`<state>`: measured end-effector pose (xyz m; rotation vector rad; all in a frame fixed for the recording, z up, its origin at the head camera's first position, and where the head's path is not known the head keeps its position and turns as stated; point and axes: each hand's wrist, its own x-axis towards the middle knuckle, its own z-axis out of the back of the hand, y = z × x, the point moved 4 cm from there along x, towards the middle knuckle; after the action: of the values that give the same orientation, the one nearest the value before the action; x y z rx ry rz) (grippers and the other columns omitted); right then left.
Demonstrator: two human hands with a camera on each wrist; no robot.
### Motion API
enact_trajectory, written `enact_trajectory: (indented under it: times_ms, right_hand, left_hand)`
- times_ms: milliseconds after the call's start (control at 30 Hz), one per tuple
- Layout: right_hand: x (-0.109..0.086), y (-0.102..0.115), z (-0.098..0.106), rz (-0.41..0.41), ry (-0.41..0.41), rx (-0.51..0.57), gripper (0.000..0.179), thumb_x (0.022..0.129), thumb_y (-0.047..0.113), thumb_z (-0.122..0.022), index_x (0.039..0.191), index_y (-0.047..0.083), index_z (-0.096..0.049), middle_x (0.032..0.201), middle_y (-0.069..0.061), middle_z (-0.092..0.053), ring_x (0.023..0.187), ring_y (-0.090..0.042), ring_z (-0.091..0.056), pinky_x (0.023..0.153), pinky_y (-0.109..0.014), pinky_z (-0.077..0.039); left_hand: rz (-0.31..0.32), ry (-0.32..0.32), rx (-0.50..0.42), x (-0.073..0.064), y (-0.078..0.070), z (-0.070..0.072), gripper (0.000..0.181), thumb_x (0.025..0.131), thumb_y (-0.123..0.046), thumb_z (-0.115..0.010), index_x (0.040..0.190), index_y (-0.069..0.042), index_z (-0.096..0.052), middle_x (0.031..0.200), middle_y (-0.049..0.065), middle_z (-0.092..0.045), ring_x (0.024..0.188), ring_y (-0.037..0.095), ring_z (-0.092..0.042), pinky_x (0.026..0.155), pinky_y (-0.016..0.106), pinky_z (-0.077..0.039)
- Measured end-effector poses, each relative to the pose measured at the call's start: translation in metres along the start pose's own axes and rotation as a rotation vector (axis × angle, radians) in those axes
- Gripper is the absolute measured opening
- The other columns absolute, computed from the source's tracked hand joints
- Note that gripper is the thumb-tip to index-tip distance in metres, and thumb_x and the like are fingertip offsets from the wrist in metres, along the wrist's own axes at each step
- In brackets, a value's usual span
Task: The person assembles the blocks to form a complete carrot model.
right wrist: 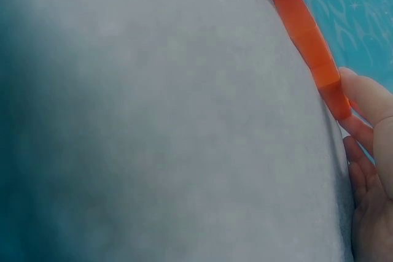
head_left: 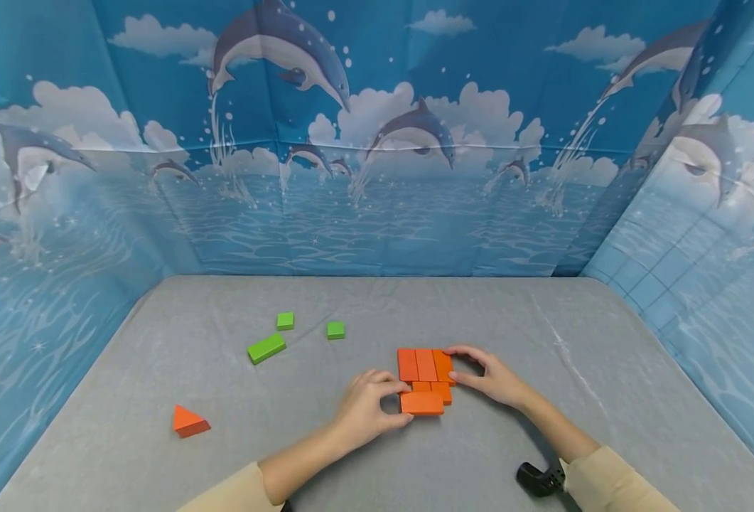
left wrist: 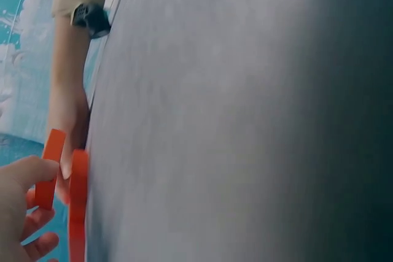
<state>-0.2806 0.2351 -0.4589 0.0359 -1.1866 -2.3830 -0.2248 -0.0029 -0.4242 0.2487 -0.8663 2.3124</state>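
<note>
My left hand (head_left: 368,407) pinches an orange rectangular block (head_left: 422,404) between thumb and fingers. In the left wrist view that held block (left wrist: 50,170) stands apart from the row of orange blocks (left wrist: 78,194) lying on the table. The head view has it overlapping the smaller orange pieces (head_left: 441,391) at the near side of the group. Three upright orange blocks (head_left: 426,365) lie side by side just beyond. At their right end, my right hand (head_left: 493,378) grips the last block (head_left: 443,365), thumb at its near corner and index finger at the far one.
On the grey table (head_left: 325,469), a green rectangular block (head_left: 266,348) and two small green blocks, one left (head_left: 285,321) and one right (head_left: 335,330), lie back left. An orange triangular block (head_left: 189,421) sits front left. A dolphin-print curtain (head_left: 377,213) surrounds the table.
</note>
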Motion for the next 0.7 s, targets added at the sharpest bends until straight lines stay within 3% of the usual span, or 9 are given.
enact_trajectory:
  times_ms: [133, 367, 700]
  right_hand:
    - [0.0, 0.0, 0.0, 0.003, -0.005, -0.005, 0.042, 0.085, 0.026, -0.065, 0.123, 0.011, -0.056, 0.125, -0.006, -0.055, 0.12, -0.027, -0.045, 0.098, -0.05, -0.032]
    - [0.0, 0.001, 0.0, 0.013, -0.004, -0.006, 0.042, 0.086, 0.025, -0.064, 0.123, 0.009, -0.056, 0.125, -0.008, -0.055, 0.12, -0.029, -0.045, 0.097, -0.052, -0.031]
    - [-0.001, 0.003, 0.001, 0.026, -0.003, -0.005, 0.041, 0.086, 0.025, -0.064, 0.123, 0.011, -0.055, 0.125, -0.005, -0.055, 0.12, -0.025, -0.046, 0.097, -0.045, -0.034]
  left_hand:
    - [-0.008, 0.036, 0.046, 0.003, -0.005, -0.014, 0.032, 0.072, -0.031, -0.077, 0.1, -0.016, -0.071, 0.093, -0.008, -0.061, 0.084, 0.007, -0.051, 0.079, 0.029, -0.042]
    - [-0.044, 0.035, 0.08, 0.001, -0.009, -0.029, 0.032, 0.072, -0.033, -0.076, 0.099, -0.017, -0.071, 0.092, -0.008, -0.06, 0.082, 0.006, -0.051, 0.076, 0.024, -0.042]
    - [-0.07, -0.022, 0.155, -0.002, -0.013, -0.036, 0.03, 0.072, -0.033, -0.077, 0.096, -0.017, -0.071, 0.092, -0.008, -0.059, 0.083, 0.007, -0.05, 0.074, 0.022, -0.041]
